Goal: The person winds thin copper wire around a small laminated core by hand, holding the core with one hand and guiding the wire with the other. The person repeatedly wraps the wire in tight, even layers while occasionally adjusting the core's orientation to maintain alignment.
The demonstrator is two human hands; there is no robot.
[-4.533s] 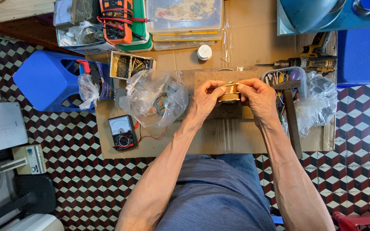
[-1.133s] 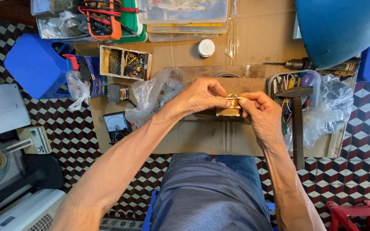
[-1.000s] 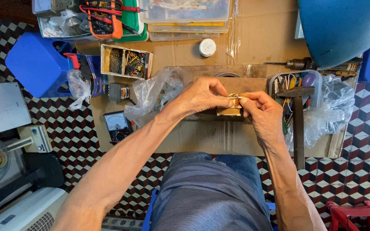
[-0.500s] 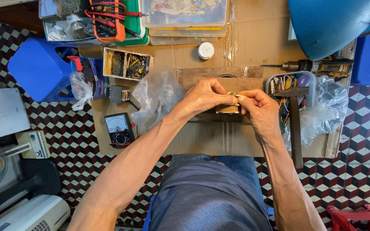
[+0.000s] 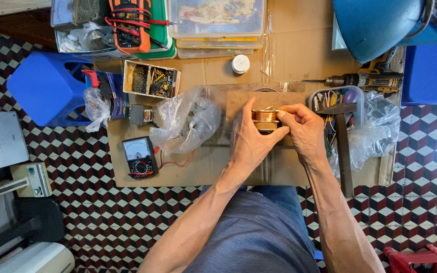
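Copper-wound coil on a small squarish bobbin (image 5: pixel 265 117) sits pinched between both hands, held just above a brown board (image 5: pixel 238 103) in the middle of the cardboard work sheet (image 5: pixel 299 45). Left hand (image 5: pixel 251 139) closes around the coil's left side, thumb up along its far edge; right hand (image 5: pixel 304 129) clamps the right side, fingertips (image 5: pixel 282 114) at the top. Two-sided hold looks meant to keep the winding steady and facing up to the eye.

Just left of the hands: crumpled clear plastic bag (image 5: pixel 188 121), mouth open, contents unclear. Near-left of that, black analogue multimeter (image 5: pixel 138 156), dial up, red lead (image 5: pixel 175 164) trailing towards the bag — within reach of the left hand. Further left, small grey transformer block (image 5: pixel 141 115), and far of it a divided cardboard box of small parts (image 5: pixel 151 80).

Right of the hands: clear tub of tools (image 5: pixel 352 96) and a hammer (image 5: pixel 342 141) lying handle towards the person, easy for the right hand. Beyond them, cordless drill (image 5: pixel 365 80) on its side.

Far edge: orange clamp meter (image 5: pixel 130 23), clear plastic case (image 5: pixel 217 17), white round cap (image 5: pixel 240 63). Blue plastic stool (image 5: pixel 46 88) stands on the chequered tile floor (image 5: pixel 77 212) at left.
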